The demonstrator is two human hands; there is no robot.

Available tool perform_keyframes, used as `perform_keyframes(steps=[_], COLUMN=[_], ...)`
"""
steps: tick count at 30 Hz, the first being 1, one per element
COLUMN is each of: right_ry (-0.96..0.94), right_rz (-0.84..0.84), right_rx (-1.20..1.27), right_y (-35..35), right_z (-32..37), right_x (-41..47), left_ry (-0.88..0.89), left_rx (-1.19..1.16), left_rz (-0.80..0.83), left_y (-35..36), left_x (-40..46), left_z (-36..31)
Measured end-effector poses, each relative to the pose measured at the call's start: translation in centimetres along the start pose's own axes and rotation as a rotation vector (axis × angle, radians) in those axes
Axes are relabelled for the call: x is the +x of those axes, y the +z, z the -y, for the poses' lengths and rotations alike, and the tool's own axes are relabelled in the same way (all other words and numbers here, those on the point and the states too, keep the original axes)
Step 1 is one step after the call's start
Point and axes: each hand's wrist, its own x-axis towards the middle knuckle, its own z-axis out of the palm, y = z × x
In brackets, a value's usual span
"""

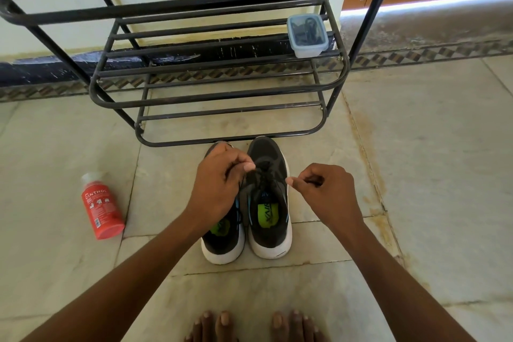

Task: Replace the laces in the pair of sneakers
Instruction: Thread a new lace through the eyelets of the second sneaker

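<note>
Where the frame meets its lower edge, the person's bare toes (255, 326) rest on a pale stone-tile floor (416, 147) with dark grout lines and brownish staining along one joint to the right. Just beyond stand the sneakers, side by side, heels toward the person: the left sneaker (223, 241) and the right sneaker (268, 203), both dark with white soles and green insoles. The insole print on the right one reads roughly "XAIRX"; the tongue tag is too small to read. The left hand (219, 183) lies over the left sneaker's forefoot, thumb and forefinger pinched on the black lace (263, 171) of the right sneaker. The right hand (322, 189), beside that shoe's outer edge, is pinched closed at the fingertips; whether a lace end sits in it cannot be told. To the left, a red bottle (102, 205) labelled "CINTHOL" lies on the floor, well apart from the shoes. Farther off stands a black metal shoe rack (216, 97), its base rail just beyond the toe caps. A clear lidded container (306, 35) holding dark cord-like items rests on a middle shelf. Behind are a cream wall, a patterned skirting border and an orange door.
</note>
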Motion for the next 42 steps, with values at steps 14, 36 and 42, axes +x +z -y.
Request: perform_keyframes(steps=[14, 36, 42], right_ry=[0.119, 0.029, 0.023], right_rz=[-0.195, -0.250, -0.244], right_rx=[-0.099, -0.245, -0.272], right_y=[-1.3, -1.4, -1.3], right_z=[-1.1, -3.8, -4.2], right_x=[0.0, -0.1, 0.0], left_ry=[0.088, 0.166, 0.145], left_rx=[0.569, 0.845, 0.839], left_rz=[0.119, 0.155, 0.173], left_y=[-0.6, 1.0, 0.9], left_x=[-0.1, 0.1, 0.2], left_z=[2.8, 3.3, 3.2])
